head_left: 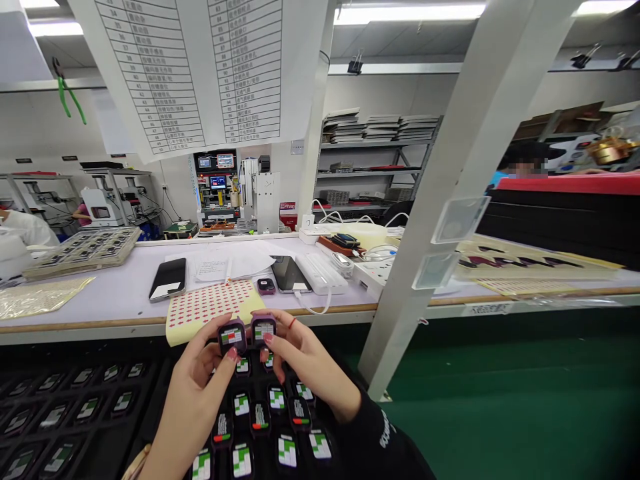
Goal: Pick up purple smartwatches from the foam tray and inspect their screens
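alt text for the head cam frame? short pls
Two bare hands each hold a small square device with a lit green, white and red screen: left hand, right hand, over a black tray of similar lit devices. Behind, a white bench carries a red-dot sticker sheet and two phones.

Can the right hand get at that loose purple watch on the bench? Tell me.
Probably yes, once freed: the right hand now holds a watch, and the loose purple watch lies just beyond it on the bench, with only the flat sticker sheet between.
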Tool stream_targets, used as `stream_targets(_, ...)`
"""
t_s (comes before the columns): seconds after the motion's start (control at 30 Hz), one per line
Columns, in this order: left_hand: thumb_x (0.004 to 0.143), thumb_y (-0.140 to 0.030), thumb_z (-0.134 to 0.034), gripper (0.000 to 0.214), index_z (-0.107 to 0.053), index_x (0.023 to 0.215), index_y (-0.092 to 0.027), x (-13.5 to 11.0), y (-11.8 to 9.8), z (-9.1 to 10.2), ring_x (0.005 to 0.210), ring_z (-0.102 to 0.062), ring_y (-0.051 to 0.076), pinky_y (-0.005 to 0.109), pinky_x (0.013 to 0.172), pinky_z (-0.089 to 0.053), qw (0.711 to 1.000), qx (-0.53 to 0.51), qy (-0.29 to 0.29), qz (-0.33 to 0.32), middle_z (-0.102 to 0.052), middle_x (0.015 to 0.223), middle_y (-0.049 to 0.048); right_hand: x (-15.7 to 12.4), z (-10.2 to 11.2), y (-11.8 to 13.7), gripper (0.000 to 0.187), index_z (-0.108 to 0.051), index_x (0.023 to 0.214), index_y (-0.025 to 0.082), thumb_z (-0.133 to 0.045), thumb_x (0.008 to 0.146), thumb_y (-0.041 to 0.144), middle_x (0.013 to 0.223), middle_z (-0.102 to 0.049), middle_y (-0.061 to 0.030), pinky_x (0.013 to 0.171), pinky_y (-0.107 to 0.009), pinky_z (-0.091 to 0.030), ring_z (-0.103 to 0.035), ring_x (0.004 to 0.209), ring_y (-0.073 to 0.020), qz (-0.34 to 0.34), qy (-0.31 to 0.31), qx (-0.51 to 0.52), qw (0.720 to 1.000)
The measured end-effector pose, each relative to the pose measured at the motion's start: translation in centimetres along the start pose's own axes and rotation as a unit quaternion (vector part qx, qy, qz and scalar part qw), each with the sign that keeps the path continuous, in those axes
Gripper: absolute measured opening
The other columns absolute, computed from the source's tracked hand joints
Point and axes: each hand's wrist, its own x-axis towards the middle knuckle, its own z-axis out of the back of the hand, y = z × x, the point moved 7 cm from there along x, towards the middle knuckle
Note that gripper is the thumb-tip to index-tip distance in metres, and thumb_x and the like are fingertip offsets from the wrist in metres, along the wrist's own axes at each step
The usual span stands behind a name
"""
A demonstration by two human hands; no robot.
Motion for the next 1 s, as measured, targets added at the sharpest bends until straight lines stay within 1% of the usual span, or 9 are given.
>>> stream_targets(0.1,0.081,-0.037,-0.074,0.047,-0.061,0.123,-0.021,0.1,0.3,-0.2,0.104,-0.063,0.022,0.024,0.075,-0.052,1.000,0.010,0.014,-0.009,-0.067,0.121,0.0079,0.0,0.1,0.0,0.048,-0.059,0.118,0.019,-0.074,0.088,0.053,0.093,-0.059,-0.0060,0.040,-0.015,-0.046,-0.057,0.066,-0.0150,0.004,0.005,0.007,1.000)
stream_targets(0.17,0.080,-0.035,-0.074,0.049,-0.059,0.125,-0.021,0.2,0.6,-0.2,0.108,-0.063,0.023,0.024,0.074,-0.052,1.000,0.012,0.017,-0.011,-0.067,0.122,0.0080,0.0,0.1,-0.1,0.047,-0.059,0.119,0.019,-0.074,0.089,0.053,0.096,-0.060,-0.0068,0.041,-0.015,-0.047,-0.058,0.067,-0.0153,0.007,0.007,0.011,1.000)
stream_targets(0.3,0.079,-0.032,-0.075,0.053,-0.056,0.128,-0.024,0.2,0.7,-0.2,0.108,-0.062,0.021,0.023,0.073,-0.052,1.000,0.011,0.019,-0.008,-0.065,0.124,0.0057,-0.1,0.1,0.0,0.049,-0.058,0.122,0.019,-0.076,0.088,0.049,0.099,-0.061,-0.0075,0.042,-0.015,-0.047,-0.058,0.068,-0.0153,0.012,0.012,0.019,1.000)
stream_targets(0.4,0.079,-0.032,-0.076,0.052,-0.057,0.127,-0.025,0.2,0.6,-0.2,0.107,-0.063,0.021,0.023,0.074,-0.052,1.000,0.010,0.015,-0.009,-0.064,0.126,0.0055,-0.2,0.2,0.2,0.049,-0.059,0.121,0.018,-0.075,0.088,0.050,0.101,-0.062,-0.0088,0.042,-0.015,-0.047,-0.059,0.069,-0.0158,0.008,0.006,0.024,1.000)
stream_targets(0.53,0.080,-0.033,-0.075,0.049,-0.059,0.125,-0.022,0.2,0.6,-0.2,0.108,-0.063,0.022,0.023,0.075,-0.053,1.000,0.010,0.018,-0.006,-0.066,0.121,0.0070,-0.2,0.4,0.2,0.044,-0.063,0.118,0.018,-0.072,0.090,0.051,0.099,-0.063,-0.0082,0.042,-0.015,-0.048,-0.060,0.068,-0.0159,0.007,-0.006,0.031,0.999)
stream_targets(0.73,0.083,-0.035,-0.073,0.050,-0.056,0.129,-0.023,0.3,1.2,-0.1,0.111,-0.061,0.021,0.021,0.075,-0.052,0.999,0.021,0.039,-0.002,-0.065,0.125,0.0058,-0.2,0.3,0.2,0.041,-0.066,0.115,0.018,-0.071,0.091,0.051,0.095,-0.063,-0.0072,0.042,-0.015,-0.050,-0.062,0.069,-0.0165,0.017,0.000,0.055,0.998)
stream_targets(0.9,0.084,-0.037,-0.073,0.052,-0.055,0.131,-0.024,0.6,1.8,0.3,0.116,-0.060,0.024,0.022,0.076,-0.054,0.998,0.039,0.054,-0.006,-0.064,0.129,0.0067,-0.1,0.3,0.1,0.034,-0.066,0.116,0.018,-0.070,0.093,0.043,0.098,-0.063,-0.0071,0.042,-0.014,-0.051,-0.062,0.069,-0.0157,0.020,0.006,0.060,0.998)
stream_targets(1.0,0.085,-0.038,-0.073,0.053,-0.054,0.132,-0.024,0.7,1.9,0.4,0.118,-0.060,0.025,0.022,0.075,-0.056,0.997,0.048,0.068,-0.010,-0.064,0.129,0.0076,-0.1,0.2,0.3,0.033,-0.064,0.119,0.019,-0.071,0.091,0.035,0.098,-0.063,-0.0065,0.043,-0.013,-0.051,-0.062,0.071,-0.0156,0.021,0.024,0.057,0.998)
